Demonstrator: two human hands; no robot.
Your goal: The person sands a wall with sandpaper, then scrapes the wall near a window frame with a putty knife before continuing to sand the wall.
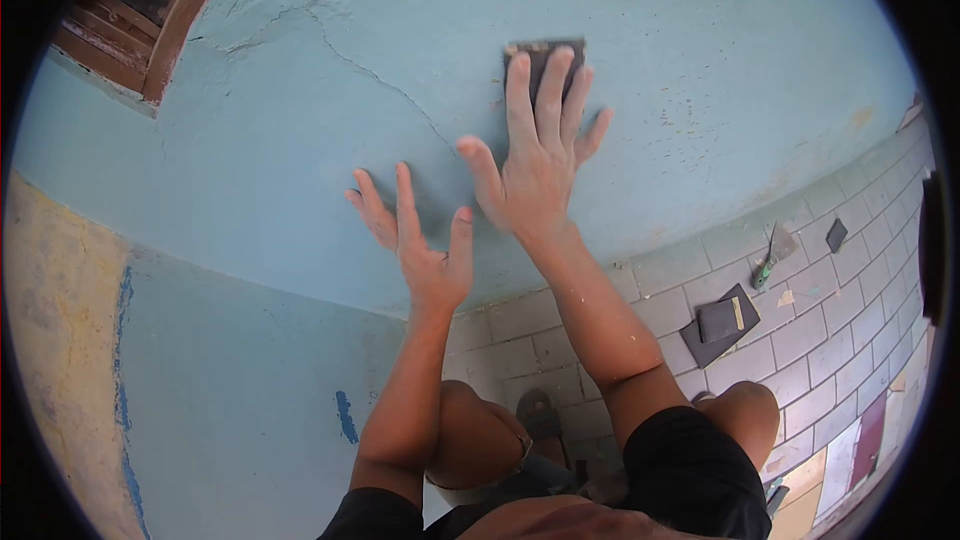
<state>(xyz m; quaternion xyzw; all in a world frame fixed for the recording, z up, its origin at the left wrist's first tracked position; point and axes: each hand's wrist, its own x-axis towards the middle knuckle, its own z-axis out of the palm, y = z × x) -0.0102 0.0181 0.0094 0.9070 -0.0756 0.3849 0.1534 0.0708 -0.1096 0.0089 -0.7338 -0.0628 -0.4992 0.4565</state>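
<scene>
A dark piece of sandpaper (537, 68) lies against the light blue wall (700, 40), its upper edge worn and pale. My right hand (540, 175) presses it there under long, spread fingers, thumb out to the left; the fingers look dusty. Lower and to the left, my left hand (425, 250) is raised close to the wall, fingers apart and holding nothing. Between the hands and the window corner, a crack (385, 85) runs down the paint toward my right thumb. Small pitted marks (685, 115) dot the wall to the right.
A brown window frame (165, 55) is at upper left. On the tiled floor (800, 335) lie dark sandpaper sheets (715, 340), a green-handled scraper (765, 268) and a small dark square (837, 235). My knees (750, 410) are bent near the wall's base.
</scene>
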